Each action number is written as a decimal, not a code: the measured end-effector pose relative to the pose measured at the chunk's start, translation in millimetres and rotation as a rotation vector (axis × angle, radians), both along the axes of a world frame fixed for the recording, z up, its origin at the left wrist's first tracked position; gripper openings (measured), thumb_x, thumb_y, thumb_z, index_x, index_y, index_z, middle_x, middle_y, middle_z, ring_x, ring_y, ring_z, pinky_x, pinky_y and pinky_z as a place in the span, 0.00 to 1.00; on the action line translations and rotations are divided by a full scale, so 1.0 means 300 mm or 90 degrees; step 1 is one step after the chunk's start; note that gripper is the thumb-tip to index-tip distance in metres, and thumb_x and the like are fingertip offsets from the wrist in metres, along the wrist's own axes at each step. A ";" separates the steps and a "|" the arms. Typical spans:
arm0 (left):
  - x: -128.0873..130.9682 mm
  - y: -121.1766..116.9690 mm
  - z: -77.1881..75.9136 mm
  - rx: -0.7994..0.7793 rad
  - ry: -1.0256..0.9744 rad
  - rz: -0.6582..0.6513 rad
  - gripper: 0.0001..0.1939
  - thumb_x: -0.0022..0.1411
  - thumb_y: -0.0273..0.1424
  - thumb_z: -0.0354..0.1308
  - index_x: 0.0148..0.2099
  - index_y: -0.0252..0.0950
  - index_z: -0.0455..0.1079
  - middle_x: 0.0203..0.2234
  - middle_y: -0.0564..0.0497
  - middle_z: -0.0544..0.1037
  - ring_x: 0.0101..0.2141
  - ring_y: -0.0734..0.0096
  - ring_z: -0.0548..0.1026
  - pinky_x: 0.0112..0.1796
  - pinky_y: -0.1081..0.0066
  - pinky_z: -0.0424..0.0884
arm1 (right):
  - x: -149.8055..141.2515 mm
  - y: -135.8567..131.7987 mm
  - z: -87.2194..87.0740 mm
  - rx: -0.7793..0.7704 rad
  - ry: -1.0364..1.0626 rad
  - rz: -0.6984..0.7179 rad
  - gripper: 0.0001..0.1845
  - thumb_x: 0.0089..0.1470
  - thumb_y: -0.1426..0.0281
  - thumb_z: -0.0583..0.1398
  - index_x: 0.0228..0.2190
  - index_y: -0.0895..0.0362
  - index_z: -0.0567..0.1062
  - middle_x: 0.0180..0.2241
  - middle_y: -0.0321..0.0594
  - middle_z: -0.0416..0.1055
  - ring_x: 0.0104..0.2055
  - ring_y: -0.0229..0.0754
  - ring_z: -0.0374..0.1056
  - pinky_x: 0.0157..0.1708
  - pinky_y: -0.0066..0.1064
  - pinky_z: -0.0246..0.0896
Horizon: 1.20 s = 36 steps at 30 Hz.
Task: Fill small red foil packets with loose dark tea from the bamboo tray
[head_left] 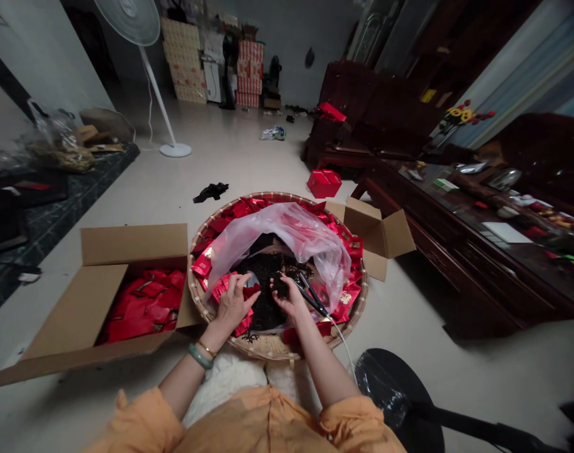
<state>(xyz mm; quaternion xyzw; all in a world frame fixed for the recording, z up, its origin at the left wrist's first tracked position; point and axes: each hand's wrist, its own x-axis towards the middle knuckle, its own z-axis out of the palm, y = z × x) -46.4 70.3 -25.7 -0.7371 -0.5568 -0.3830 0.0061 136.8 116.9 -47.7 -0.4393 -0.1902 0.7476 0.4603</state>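
My left hand [232,306] pinches a small red packet [252,292] at the near left part of a round woven bamboo tray [364,290]. Cupped beside it, my right hand [292,303] holds a clump of dark, dried, tea-like leaves [280,287]. More loose dark leaves [263,314] lie in an open clear plastic bag [287,228] spread on the tray. A black two-armed tool with a white cord, like a hair straightener [314,296], rests against my right wrist. Red packets [347,301] ring the bag.
To the left, an open cardboard box [126,245] contains many red packets [148,299]. Another open box [385,236] stands behind the tray, near a red box [324,183]. A dark wooden table [423,239] is at right, a black round base [395,396] at front right, a white fan [175,150] further back.
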 end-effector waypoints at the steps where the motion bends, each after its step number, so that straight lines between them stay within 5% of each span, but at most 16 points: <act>1: 0.001 0.002 -0.004 0.000 0.006 -0.003 0.27 0.58 0.32 0.57 0.56 0.38 0.50 0.44 0.41 0.68 0.40 0.59 0.72 0.34 0.64 0.71 | 0.003 0.000 0.010 -0.031 0.075 -0.001 0.11 0.47 0.65 0.57 0.34 0.55 0.68 0.30 0.37 0.73 0.30 0.37 0.70 0.27 0.27 0.64; 4: 0.003 0.008 -0.013 0.002 0.027 -0.009 0.25 0.58 0.32 0.58 0.54 0.38 0.51 0.43 0.41 0.68 0.40 0.59 0.73 0.33 0.64 0.71 | 0.004 0.001 0.042 -0.087 0.226 -0.026 0.15 0.52 0.58 0.53 0.32 0.56 0.70 0.31 0.42 0.74 0.36 0.42 0.71 0.33 0.36 0.66; 8: 0.008 0.012 -0.008 -0.010 0.046 -0.023 0.23 0.57 0.32 0.59 0.52 0.38 0.53 0.42 0.42 0.69 0.40 0.59 0.73 0.34 0.63 0.71 | -0.002 0.001 0.074 -0.082 0.236 -0.064 0.17 0.53 0.56 0.51 0.30 0.55 0.70 0.31 0.42 0.74 0.42 0.46 0.70 0.41 0.46 0.64; 17: 0.033 0.009 0.021 -0.021 0.073 -0.057 0.20 0.58 0.33 0.58 0.50 0.37 0.56 0.40 0.44 0.71 0.38 0.62 0.74 0.34 0.67 0.71 | -0.010 0.006 0.178 -0.017 0.242 -0.152 0.12 0.52 0.61 0.52 0.23 0.53 0.69 0.28 0.37 0.74 0.41 0.42 0.70 0.45 0.42 0.64; 22: 0.049 0.009 0.032 -0.057 0.105 -0.054 0.21 0.58 0.32 0.58 0.50 0.37 0.55 0.41 0.44 0.70 0.37 0.62 0.74 0.30 0.69 0.69 | -0.058 0.002 0.259 0.076 0.182 -0.209 0.16 0.52 0.56 0.51 0.25 0.53 0.69 0.28 0.37 0.74 0.40 0.44 0.71 0.44 0.44 0.64; 29: 0.058 0.017 0.024 -0.079 0.102 -0.047 0.23 0.57 0.28 0.58 0.52 0.38 0.53 0.42 0.44 0.68 0.38 0.62 0.73 0.33 0.65 0.71 | -0.153 -0.001 0.279 0.225 0.082 -0.267 0.20 0.54 0.54 0.47 0.27 0.53 0.70 0.29 0.35 0.74 0.38 0.41 0.71 0.47 0.40 0.61; 36: 0.062 0.022 0.014 -0.113 0.097 -0.039 0.23 0.55 0.24 0.58 0.51 0.37 0.53 0.43 0.43 0.67 0.40 0.59 0.73 0.33 0.64 0.71 | -0.170 -0.028 0.308 0.328 -0.055 -0.212 0.24 0.56 0.54 0.47 0.29 0.56 0.75 0.34 0.39 0.75 0.43 0.43 0.68 0.52 0.38 0.55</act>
